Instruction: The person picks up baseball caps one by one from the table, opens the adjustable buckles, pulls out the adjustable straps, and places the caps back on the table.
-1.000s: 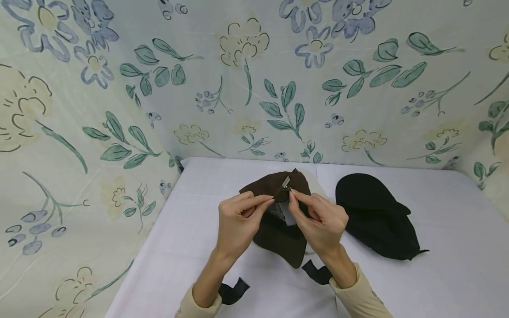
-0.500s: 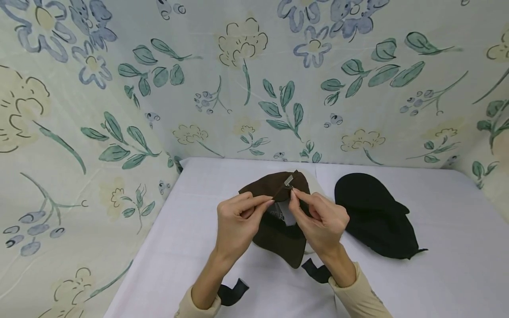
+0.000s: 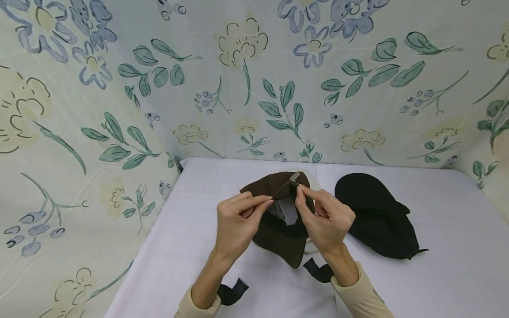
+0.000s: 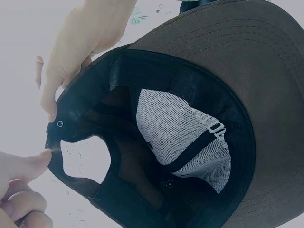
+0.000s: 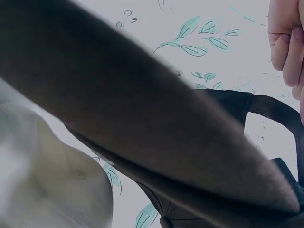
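A brown baseball cap [image 3: 280,251] is held between both hands, its underside towards me and its back opening upward. My left hand [image 3: 240,221] pinches the thin back strap [image 4: 56,164] between thumb and forefinger. My right hand [image 3: 324,218] pinches the other side of the back, just below a small metal buckle [image 3: 294,177]. The strap runs taut from the left fingertips to the buckle. Inside the cap, a dark sweatband [image 4: 209,80] and light mesh lining [image 4: 164,128] show in the left wrist view. The brim [image 5: 142,109] blurs across the right wrist view.
A black cap [image 3: 374,216] lies on the white-covered table [image 3: 179,229] to the right. Partly hidden behind the brown cap is a pale cap [image 5: 57,175]. Dark bands [image 3: 234,291] hang by both wrists. Floral cloth [image 3: 238,88] surrounds the table.
The right hand has shifted slightly right and the buckle has moved right with it, drawing the strap out longer. The left hand stays almost still.
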Demonstrator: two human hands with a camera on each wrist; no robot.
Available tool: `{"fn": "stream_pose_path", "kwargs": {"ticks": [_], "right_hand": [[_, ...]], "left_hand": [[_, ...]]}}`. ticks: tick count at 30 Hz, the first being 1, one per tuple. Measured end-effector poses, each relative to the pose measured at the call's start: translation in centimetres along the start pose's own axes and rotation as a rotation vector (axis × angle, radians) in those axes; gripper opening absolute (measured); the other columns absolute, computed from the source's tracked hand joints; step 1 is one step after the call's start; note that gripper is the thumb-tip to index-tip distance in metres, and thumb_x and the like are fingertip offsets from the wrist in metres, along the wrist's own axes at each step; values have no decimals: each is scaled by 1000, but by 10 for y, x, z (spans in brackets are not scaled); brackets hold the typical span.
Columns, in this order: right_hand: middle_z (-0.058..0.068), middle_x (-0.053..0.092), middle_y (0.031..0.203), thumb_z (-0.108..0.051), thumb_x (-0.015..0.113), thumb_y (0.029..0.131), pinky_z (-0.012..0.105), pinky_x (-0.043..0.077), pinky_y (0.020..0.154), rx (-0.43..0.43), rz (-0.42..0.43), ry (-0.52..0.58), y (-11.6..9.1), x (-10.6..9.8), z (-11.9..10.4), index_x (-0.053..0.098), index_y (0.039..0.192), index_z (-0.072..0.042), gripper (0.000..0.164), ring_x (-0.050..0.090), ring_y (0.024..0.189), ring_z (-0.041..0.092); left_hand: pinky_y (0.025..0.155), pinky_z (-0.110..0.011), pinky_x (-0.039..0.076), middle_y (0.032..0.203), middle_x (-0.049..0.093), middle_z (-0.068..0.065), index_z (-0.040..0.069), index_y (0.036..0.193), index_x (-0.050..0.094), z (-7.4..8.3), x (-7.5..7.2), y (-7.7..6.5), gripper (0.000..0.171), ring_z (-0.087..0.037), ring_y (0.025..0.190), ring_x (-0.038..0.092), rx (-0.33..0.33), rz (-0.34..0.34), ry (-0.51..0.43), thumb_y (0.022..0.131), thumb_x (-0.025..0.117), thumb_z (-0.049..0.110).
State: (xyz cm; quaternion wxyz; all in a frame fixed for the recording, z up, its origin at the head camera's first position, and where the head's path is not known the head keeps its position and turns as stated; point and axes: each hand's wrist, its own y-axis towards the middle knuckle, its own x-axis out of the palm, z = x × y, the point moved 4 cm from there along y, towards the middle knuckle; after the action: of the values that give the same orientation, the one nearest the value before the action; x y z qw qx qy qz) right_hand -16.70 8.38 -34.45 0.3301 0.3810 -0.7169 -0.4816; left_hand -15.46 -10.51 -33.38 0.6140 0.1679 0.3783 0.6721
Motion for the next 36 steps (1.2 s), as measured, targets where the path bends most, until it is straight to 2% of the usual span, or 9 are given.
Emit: {"fn": "stream_pose_path", "kwargs": {"ticks": [4, 12, 36], "right_hand": [[0, 28, 47, -18, 77, 92, 17, 13, 49, 14, 8, -4, 0, -1, 1, 78, 79, 10, 31, 18, 46, 7], [1, 28, 48, -5, 78, 83, 18, 14, 50, 37, 12, -26, -1, -2, 2, 80, 82, 8, 13, 20, 47, 8], [2, 27, 50, -3, 77, 81, 19, 16, 51, 52, 25, -54, -2, -1, 2, 80, 81, 7, 10, 21, 49, 8]], "left_hand": [[47, -16, 25, 55, 45, 2, 2, 89, 83, 0, 0, 0, 8, 0, 52, 32, 1, -3, 1, 83, 84, -2], [48, -16, 25, 54, 44, 2, 2, 89, 83, -1, 0, 0, 6, 0, 52, 32, -3, -8, 7, 84, 83, -2], [49, -13, 25, 54, 44, 1, 1, 88, 83, -1, 1, 0, 6, 0, 51, 32, 0, -43, 17, 83, 83, -3]]}}
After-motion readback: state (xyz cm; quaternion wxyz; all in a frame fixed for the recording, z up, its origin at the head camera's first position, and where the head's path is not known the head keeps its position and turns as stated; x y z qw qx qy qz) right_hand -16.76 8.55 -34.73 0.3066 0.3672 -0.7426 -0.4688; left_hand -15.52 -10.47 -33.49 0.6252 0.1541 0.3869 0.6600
